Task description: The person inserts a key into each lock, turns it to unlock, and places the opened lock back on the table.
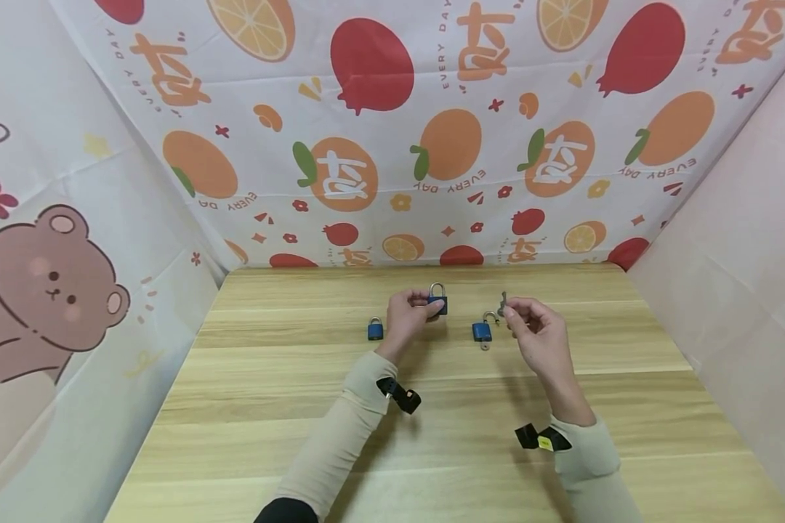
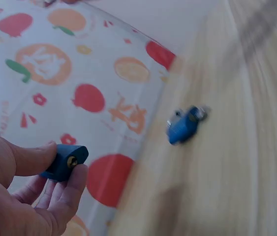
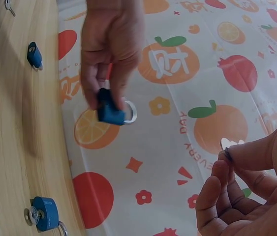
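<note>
My left hand (image 1: pixel 411 317) grips a blue padlock (image 1: pixel 441 306) between thumb and fingers, raised above the table's far part, its silver shackle upward. In the left wrist view the brass keyhole of that padlock (image 2: pixel 65 162) shows. The thumb and forefinger of my right hand (image 1: pixel 541 335) pinch a small metal key (image 1: pixel 503 298); whether it is one key or more I cannot tell. Between the hands, a second blue padlock (image 1: pixel 481 332) lies on the table with its shackle swung open and a key (image 1: pixel 485 346) in its bottom. Left of my left hand lies a third blue padlock (image 1: pixel 375 330), its shackle apparently closed.
The wooden table (image 1: pixel 288 436) ends at a fruit-printed cloth (image 1: pixel 399 145) hanging behind it. A bear-printed cloth (image 1: pixel 52 283) hangs on the left, a pale cloth (image 1: pixel 726 254) on the right. In the right wrist view a small metal piece (image 3: pixel 10 7) lies at the top left.
</note>
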Motion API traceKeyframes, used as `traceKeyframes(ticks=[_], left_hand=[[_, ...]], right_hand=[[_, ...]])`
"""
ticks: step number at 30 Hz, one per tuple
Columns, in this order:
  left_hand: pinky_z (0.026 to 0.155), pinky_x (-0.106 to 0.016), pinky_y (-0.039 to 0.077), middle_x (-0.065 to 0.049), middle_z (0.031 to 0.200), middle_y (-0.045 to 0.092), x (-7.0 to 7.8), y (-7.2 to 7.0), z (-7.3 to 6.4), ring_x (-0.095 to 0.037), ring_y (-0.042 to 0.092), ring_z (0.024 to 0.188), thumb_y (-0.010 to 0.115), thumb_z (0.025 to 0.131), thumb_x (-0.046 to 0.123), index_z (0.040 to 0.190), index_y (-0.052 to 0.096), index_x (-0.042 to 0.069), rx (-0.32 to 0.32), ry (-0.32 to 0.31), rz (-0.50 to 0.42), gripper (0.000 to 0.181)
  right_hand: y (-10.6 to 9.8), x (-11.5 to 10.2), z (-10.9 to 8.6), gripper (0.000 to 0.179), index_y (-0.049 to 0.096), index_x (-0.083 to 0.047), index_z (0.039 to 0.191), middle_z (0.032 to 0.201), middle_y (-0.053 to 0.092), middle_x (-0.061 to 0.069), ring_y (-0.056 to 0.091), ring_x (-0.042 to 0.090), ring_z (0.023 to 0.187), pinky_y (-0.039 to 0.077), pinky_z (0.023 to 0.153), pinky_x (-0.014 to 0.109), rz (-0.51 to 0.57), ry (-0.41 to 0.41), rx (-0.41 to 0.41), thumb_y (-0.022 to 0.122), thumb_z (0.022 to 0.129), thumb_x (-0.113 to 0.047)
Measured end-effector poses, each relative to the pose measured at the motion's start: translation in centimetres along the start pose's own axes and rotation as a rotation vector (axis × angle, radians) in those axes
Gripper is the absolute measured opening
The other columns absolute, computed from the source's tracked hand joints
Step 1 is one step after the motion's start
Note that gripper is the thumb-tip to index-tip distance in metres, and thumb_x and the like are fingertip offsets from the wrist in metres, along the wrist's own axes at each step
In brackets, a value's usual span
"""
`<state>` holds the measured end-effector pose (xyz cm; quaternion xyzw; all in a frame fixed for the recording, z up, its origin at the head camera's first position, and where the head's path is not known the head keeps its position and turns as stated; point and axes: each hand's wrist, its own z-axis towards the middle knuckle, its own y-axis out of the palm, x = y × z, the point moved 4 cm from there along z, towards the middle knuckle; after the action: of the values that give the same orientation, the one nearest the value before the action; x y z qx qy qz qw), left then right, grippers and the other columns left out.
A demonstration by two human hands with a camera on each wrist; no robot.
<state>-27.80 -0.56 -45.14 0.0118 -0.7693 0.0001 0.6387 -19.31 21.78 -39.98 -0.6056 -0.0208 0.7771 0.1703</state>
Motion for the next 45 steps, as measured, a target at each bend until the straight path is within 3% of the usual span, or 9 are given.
traceKeyframes(ticks=[8,16,25,34,40,45], left_hand=[[0.086,-0.037,0.062,-0.007,0.096,0.066,2.6,0.5,-1.5,-0.016,0.07,0.086,0.076,0.089,0.004,0.112,0.065,-0.002,-0.081,0.032,-0.12,0.026],[0.085,-0.036,0.062,-0.005,0.095,0.065,4.4,0.4,-2.5,-0.016,0.071,0.087,0.076,0.09,0.005,0.115,0.064,-0.003,-0.069,0.043,-0.214,0.03],[0.088,-0.041,0.061,-0.004,0.093,0.068,5.7,0.1,-3.4,-0.012,0.071,0.083,0.079,0.088,0.009,0.11,0.068,0.0,-0.076,0.045,-0.217,0.027],[0.088,-0.035,0.061,-0.001,0.092,0.07,6.6,0.2,-4.2,-0.009,0.07,0.081,0.079,0.089,0.012,0.111,0.069,0.002,-0.081,0.046,-0.212,0.026],[0.089,-0.036,0.06,0.001,0.089,0.07,6.8,0.1,-4.4,-0.008,0.069,0.079,0.079,0.089,0.012,0.108,0.069,0.002,-0.078,0.057,-0.233,0.023],[0.08,-0.028,0.06,0.002,0.088,0.07,6.9,0.2,-4.6,-0.008,0.069,0.079,0.079,0.088,0.012,0.106,0.069,0.003,-0.073,0.068,-0.245,0.022]], right_hand=[[0.0,-0.1,0.0,0.018,0.073,-0.002,0.108,0.088,0.067,0.006,0.06,0.013,0.075,0.048,0.063,0.019,0.006,-0.001,0.003,0.066,0.099,-0.017],[0.2,-0.2,-0.1,0.02,0.072,0.0,0.109,0.091,0.068,0.013,0.06,0.009,0.076,0.05,0.064,0.018,0.006,0.013,-0.012,0.067,0.099,-0.016],[0.7,-0.1,-0.2,0.019,0.072,0.0,0.108,0.092,0.069,0.015,0.063,0.016,0.077,0.052,0.064,0.02,0.007,0.017,-0.026,0.067,0.099,-0.016],[1.3,-0.5,-0.3,0.02,0.072,0.002,0.108,0.083,0.067,-0.007,0.061,0.009,0.073,0.052,0.063,0.02,0.022,0.002,-0.051,0.066,0.099,-0.015],[1.8,-0.6,-0.6,0.021,0.071,0.003,0.109,0.087,0.066,0.004,0.058,0.005,0.071,0.05,0.062,0.02,0.039,0.014,-0.083,0.065,0.1,-0.016],[2.1,-0.8,-0.8,0.022,0.072,0.001,0.109,0.086,0.066,-0.001,0.058,0.009,0.071,0.05,0.062,0.02,0.042,0.017,-0.1,0.066,0.099,-0.018]])
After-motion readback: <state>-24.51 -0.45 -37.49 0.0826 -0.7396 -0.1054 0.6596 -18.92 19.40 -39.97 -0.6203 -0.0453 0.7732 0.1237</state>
